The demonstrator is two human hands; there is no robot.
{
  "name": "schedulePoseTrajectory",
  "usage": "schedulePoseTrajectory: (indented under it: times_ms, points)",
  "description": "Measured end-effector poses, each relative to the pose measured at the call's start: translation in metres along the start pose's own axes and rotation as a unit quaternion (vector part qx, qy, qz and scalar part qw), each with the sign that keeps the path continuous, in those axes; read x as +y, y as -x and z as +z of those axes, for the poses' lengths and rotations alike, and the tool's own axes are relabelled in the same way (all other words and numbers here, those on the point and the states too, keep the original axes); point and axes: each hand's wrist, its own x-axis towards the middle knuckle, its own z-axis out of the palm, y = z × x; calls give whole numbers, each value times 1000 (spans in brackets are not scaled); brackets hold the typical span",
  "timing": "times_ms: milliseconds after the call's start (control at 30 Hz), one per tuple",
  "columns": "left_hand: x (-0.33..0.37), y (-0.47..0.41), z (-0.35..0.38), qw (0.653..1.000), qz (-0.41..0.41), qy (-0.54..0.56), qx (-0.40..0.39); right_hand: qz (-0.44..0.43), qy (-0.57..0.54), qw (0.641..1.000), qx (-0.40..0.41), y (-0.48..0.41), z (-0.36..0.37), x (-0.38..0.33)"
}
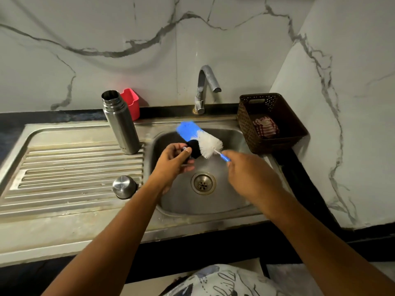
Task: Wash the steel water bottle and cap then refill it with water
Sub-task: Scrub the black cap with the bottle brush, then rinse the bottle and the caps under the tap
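Observation:
The steel water bottle stands open and upright on the drainboard beside the sink basin. A round steel outer cap lies on the drainboard near the basin's left rim. Over the basin, my left hand grips a small black inner cap. My right hand holds the blue handle of a bottle brush with white and blue bristles. The bristles press against the black cap.
A steel tap stands behind the basin, with no water running. A red plastic holder sits behind the bottle. A brown perforated basket holding a checked cloth stands at the right. The drain lies below my hands.

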Motion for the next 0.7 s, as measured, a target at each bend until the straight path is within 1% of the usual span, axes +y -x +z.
schedulePoseTrajectory:
  times_ms: [100,167,267,333,400,500,567,700]
  points:
    - [7,-7,-31,999,3,11,44,-3,-56,998,0,-10,-4,3]
    - [12,-9,-53,997,18,-19,79,-2,-91,996,-5,-14,-3,5]
    - [22,-9,-86,982,56,-123,130,-3,-131,991,-12,-18,4,-2]
    - [26,-11,-109,957,80,-218,172,-8,-148,989,-15,-22,10,-8]
    - [27,-14,-130,925,77,-318,195,-17,-151,988,-19,-25,13,-16]
    - [23,-20,-149,890,58,-404,203,-21,-164,986,-21,-31,17,-25]
    - [18,-22,-152,869,50,-452,194,-25,-165,986,-25,-33,18,-29]
    - [10,-25,-156,846,37,-501,179,-29,-170,985,-29,-38,20,-33]
